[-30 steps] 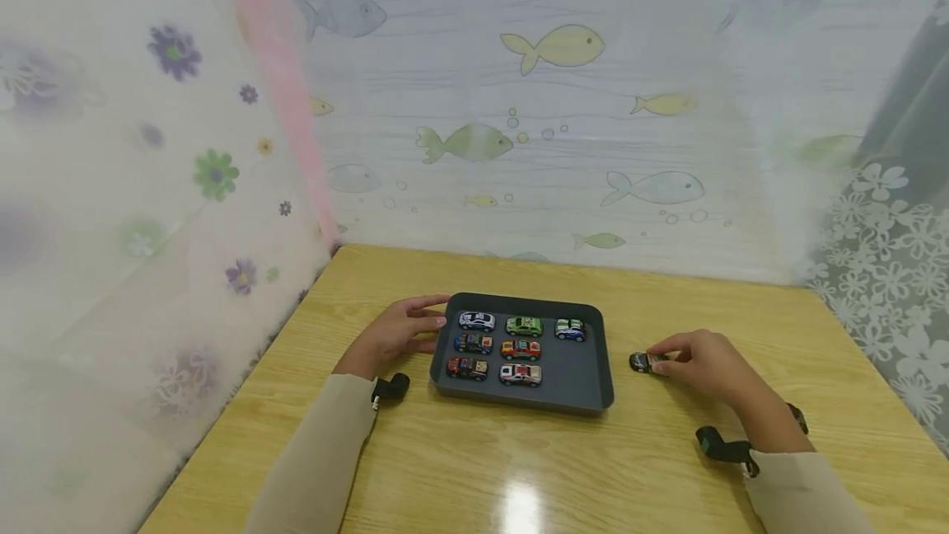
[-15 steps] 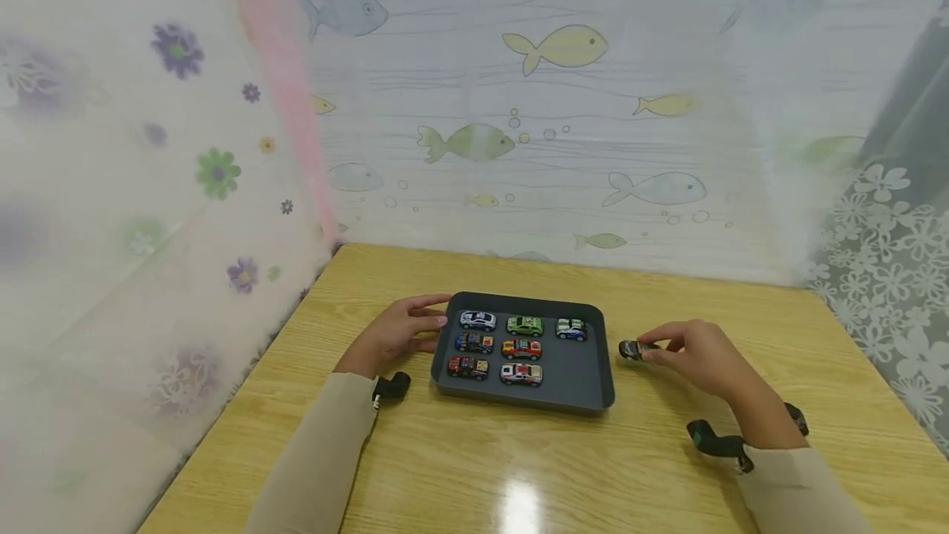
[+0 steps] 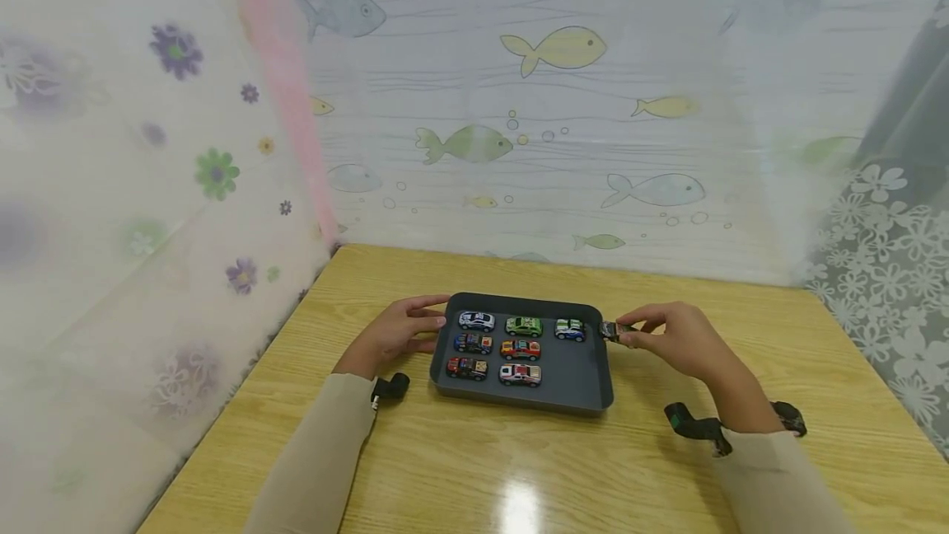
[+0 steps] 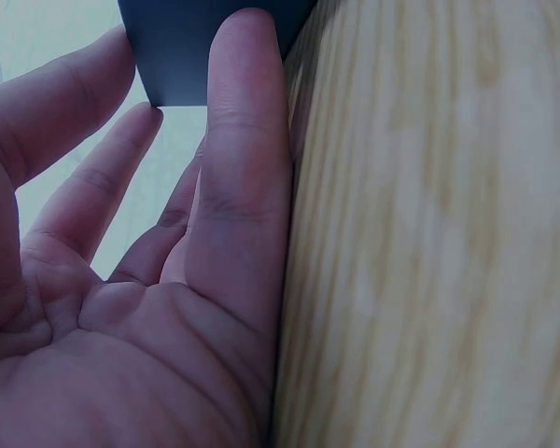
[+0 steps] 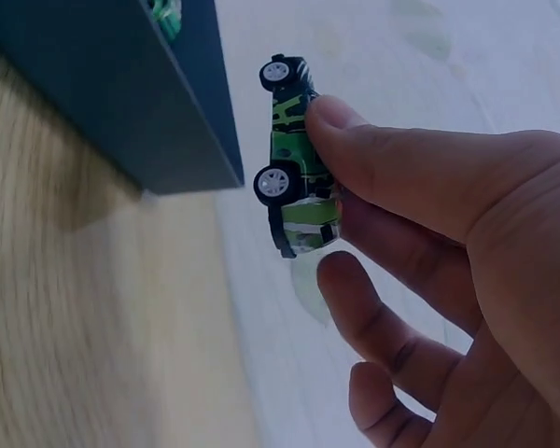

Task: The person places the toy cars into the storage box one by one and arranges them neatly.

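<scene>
My right hand [image 3: 680, 343] pinches a small green and black toy car [image 5: 292, 154] between thumb and fingers. In the head view, this car overlaps the right rim of a dark grey tray [image 3: 569, 381]. In the right wrist view it is raised off the table, apart from the tray's corner, with its white-hubbed wheels facing the camera. My left hand [image 3: 393, 332] touches the tray's left wall with fingers extended; the left wrist view shows a straight finger [image 4: 247, 140] against it. Inside the tray sit several toy cars, among them a green one [image 3: 524, 325] and a white-and-green one [image 3: 570, 330].
A wooden table [image 3: 415, 468] bears the tray. Behind it hangs a fish-patterned curtain [image 3: 460, 204], with a flowered cloth [image 3: 170, 213] along the left and lacy fabric [image 3: 890, 221] on the right. Black cameras [image 3: 693, 421] are strapped at both wrists.
My right hand has lifted the toy car off the table and brought it leftward and away from me, to the tray's right rim. The left hand and tray have stayed put.
</scene>
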